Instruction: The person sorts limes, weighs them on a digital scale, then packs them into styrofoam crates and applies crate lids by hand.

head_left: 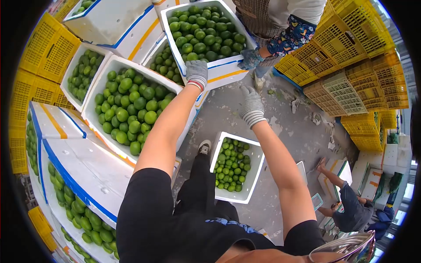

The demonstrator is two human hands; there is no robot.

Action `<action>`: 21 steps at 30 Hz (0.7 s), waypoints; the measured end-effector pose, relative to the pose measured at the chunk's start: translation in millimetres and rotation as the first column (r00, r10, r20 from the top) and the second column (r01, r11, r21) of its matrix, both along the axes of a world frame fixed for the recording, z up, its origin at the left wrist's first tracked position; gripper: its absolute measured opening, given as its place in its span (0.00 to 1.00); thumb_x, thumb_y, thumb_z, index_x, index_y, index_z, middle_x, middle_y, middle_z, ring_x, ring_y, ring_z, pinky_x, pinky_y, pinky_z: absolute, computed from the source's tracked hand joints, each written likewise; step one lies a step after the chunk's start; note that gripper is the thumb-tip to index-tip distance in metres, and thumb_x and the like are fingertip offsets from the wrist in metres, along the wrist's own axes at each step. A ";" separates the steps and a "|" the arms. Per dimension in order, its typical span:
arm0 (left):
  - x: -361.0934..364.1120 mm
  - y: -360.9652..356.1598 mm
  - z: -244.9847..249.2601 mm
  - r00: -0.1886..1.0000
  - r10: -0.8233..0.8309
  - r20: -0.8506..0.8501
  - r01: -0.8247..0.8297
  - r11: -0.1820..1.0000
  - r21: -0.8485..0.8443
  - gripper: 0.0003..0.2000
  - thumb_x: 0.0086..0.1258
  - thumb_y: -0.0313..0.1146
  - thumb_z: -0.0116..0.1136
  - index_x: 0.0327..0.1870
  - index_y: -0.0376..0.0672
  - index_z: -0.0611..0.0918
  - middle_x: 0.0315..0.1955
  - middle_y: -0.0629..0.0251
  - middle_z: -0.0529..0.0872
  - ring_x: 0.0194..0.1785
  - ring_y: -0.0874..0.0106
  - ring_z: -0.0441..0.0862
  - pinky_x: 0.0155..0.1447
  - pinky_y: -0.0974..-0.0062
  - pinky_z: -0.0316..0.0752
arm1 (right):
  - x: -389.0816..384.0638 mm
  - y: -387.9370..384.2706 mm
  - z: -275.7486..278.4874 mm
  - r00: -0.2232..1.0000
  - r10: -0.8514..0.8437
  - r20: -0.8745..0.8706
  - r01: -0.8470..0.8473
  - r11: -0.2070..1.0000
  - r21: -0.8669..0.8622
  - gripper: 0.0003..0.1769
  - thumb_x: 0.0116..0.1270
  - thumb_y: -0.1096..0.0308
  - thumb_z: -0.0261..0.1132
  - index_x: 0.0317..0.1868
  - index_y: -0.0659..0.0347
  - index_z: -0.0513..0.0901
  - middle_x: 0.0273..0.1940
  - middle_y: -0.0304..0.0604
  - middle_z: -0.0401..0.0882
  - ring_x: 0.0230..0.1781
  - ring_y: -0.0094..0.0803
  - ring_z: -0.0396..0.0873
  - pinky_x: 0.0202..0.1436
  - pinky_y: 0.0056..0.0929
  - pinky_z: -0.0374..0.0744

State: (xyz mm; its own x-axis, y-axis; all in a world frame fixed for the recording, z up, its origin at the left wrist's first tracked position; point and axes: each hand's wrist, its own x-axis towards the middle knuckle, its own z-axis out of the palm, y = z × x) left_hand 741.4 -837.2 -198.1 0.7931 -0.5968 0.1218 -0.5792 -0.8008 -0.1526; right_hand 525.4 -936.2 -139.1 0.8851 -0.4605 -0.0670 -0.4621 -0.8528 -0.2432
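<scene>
A white foam box full of green limes is at the top centre, tilted. My left hand, in a grey-and-white knit glove, is closed over its near rim. My right hand, in a matching glove, is in the air over the floor, apart from the box, fingers stretched out with nothing in them. A co-worker's gloved hand touches the right corner of the same box. Below my hands, a smaller foam box with limes stands on the floor beside my shoe.
To my left, a large foam box of limes and other foam boxes are stacked. Yellow plastic crates line the left, and more yellow crates the right. Another person is low at the right. Scraps litter the grey floor.
</scene>
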 end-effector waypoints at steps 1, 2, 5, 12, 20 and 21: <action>14.7 5.1 11.1 0.981 0.065 -0.180 -0.068 0.998 -0.012 0.16 0.49 0.39 0.58 0.38 0.43 0.76 0.35 0.58 0.81 0.44 0.62 0.78 0.53 0.65 0.65 | 26.9 -13.5 2.4 0.997 0.070 0.017 -0.069 0.997 -0.029 0.34 0.46 0.77 0.63 0.58 0.54 0.66 0.59 0.45 0.64 0.57 0.42 0.65 0.58 0.34 0.68; 25.7 15.3 30.3 0.926 0.127 -0.354 -0.139 0.990 -0.007 0.16 0.49 0.39 0.57 0.39 0.43 0.77 0.33 0.58 0.82 0.41 0.62 0.80 0.52 0.67 0.66 | 52.8 -25.1 -6.4 0.998 0.057 0.002 -0.057 0.998 0.016 0.35 0.46 0.78 0.63 0.58 0.55 0.65 0.58 0.45 0.65 0.56 0.43 0.66 0.57 0.35 0.69; 40.6 24.3 43.8 0.887 -0.059 -0.458 0.215 0.931 0.295 0.15 0.52 0.40 0.53 0.38 0.45 0.80 0.33 0.60 0.83 0.40 0.64 0.80 0.49 0.69 0.68 | 100.6 -59.2 -88.3 0.999 -0.012 -0.041 0.024 0.948 0.318 0.35 0.47 0.75 0.63 0.60 0.60 0.63 0.52 0.50 0.70 0.50 0.45 0.71 0.51 0.34 0.73; 60.4 15.7 26.1 0.802 -0.154 -0.577 0.344 0.909 0.235 0.14 0.53 0.38 0.52 0.38 0.42 0.80 0.34 0.57 0.83 0.40 0.62 0.80 0.44 0.67 0.73 | 149.2 -47.5 -142.7 0.607 -0.794 -0.035 0.183 0.097 0.978 0.34 0.55 0.69 0.58 0.64 0.49 0.60 0.47 0.42 0.70 0.40 0.29 0.69 0.36 0.23 0.72; 40.8 -4.3 33.0 0.811 -0.157 -0.564 0.347 0.905 0.246 0.15 0.52 0.41 0.53 0.36 0.42 0.79 0.30 0.53 0.82 0.37 0.60 0.81 0.43 0.66 0.74 | 153.1 -37.2 -80.1 0.260 -0.891 -0.371 -0.394 -0.449 0.802 0.35 0.56 0.62 0.60 0.64 0.57 0.57 0.56 0.46 0.65 0.52 0.38 0.68 0.55 0.34 0.68; 36.5 -7.9 34.4 0.813 -0.157 -0.561 0.349 0.903 0.252 0.15 0.52 0.41 0.53 0.37 0.41 0.79 0.30 0.53 0.82 0.36 0.59 0.81 0.42 0.65 0.74 | 149.0 -48.3 -96.4 0.282 -0.928 -0.244 -0.337 -0.334 0.880 0.39 0.51 0.58 0.65 0.61 0.60 0.59 0.54 0.46 0.67 0.49 0.38 0.70 0.52 0.35 0.70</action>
